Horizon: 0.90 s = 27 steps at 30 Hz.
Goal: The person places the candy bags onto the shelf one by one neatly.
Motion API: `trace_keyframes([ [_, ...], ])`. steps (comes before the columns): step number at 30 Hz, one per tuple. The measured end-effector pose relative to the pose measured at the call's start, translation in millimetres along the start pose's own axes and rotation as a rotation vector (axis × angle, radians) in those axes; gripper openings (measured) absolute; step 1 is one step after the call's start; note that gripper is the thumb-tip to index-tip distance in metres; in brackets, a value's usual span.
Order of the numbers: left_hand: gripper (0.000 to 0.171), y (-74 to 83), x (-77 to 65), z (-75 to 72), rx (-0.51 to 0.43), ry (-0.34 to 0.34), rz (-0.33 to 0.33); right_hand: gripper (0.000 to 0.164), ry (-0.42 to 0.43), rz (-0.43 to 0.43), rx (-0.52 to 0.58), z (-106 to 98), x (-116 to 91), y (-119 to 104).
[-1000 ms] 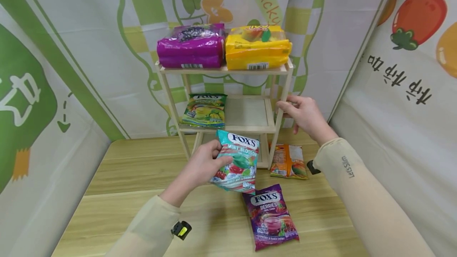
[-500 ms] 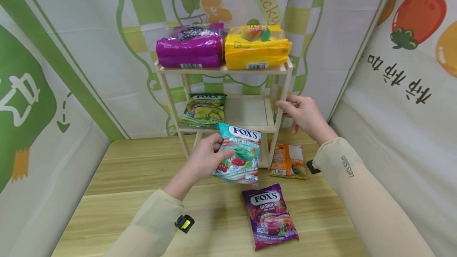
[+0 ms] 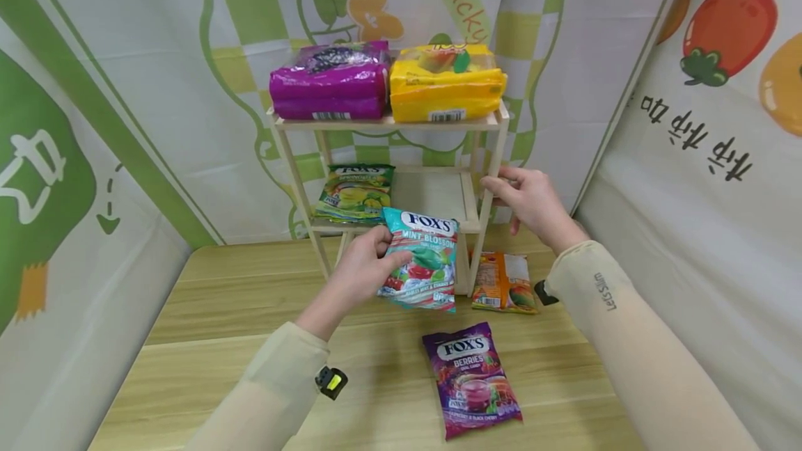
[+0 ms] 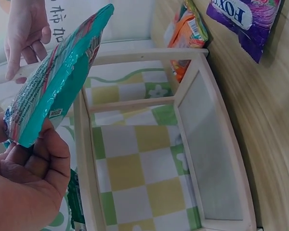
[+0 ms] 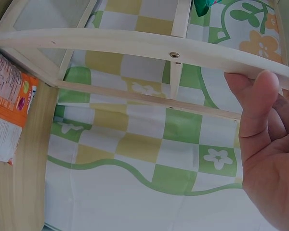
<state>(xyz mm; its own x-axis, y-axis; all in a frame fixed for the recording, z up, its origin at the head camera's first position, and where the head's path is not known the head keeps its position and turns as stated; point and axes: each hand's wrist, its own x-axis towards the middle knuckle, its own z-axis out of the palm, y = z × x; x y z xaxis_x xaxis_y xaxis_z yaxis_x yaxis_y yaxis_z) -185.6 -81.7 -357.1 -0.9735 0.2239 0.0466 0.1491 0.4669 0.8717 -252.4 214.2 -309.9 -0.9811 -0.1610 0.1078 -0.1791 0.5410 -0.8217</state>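
My left hand (image 3: 357, 268) pinches the left side of a teal Fox's Mint Blossom candy bag (image 3: 426, 263), thumb on its front. The bag is held up in front of the shelf rack (image 3: 432, 193), overlapping the middle shelf's front edge. In the left wrist view the bag (image 4: 62, 91) shows edge-on, with curled fingers beneath it. My right hand (image 3: 532, 202) grips the rack's front right post; in the right wrist view the thumb lies against this post (image 5: 111, 45). A green Fox's bag (image 3: 357, 193) leans on the left of the middle shelf.
A purple pack (image 3: 328, 82) and a yellow pack (image 3: 447, 85) sit side by side on the rack's top. On the wooden table (image 3: 207, 360) lie a purple Fox's Berries bag (image 3: 473, 388) in front and an orange bag (image 3: 504, 284) beside the rack's right foot. Printed cloth walls surround it.
My left hand has raised the teal candy bag and moved it slightly closer to the middle shelf. The right hand has stayed on the post.
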Motion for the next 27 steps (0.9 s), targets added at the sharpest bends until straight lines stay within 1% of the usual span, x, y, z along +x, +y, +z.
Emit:
trace_keyframes([
  [4,0.026,-1.7,4.1,0.5,-0.004,0.012,0.002,0.08,0.006,0.001,-0.005,0.4,1.1,0.3],
  [10,0.03,-2.6,8.3,1.5,-0.009,0.022,-0.013,0.079,0.009,-0.001,-0.005,0.5,1.0,0.7],
  [17,0.035,-4.5,13.8,3.9,0.006,0.031,-0.011,0.081,0.011,0.0,-0.004,0.5,1.4,1.8],
  [24,0.043,-6.0,18.2,5.8,-0.048,0.014,-0.028,0.082,0.005,0.0,0.004,0.8,1.9,2.1],
  [27,0.041,-5.8,19.7,6.0,-0.078,0.015,-0.036,0.082,0.004,-0.001,0.006,0.7,1.9,2.3],
])
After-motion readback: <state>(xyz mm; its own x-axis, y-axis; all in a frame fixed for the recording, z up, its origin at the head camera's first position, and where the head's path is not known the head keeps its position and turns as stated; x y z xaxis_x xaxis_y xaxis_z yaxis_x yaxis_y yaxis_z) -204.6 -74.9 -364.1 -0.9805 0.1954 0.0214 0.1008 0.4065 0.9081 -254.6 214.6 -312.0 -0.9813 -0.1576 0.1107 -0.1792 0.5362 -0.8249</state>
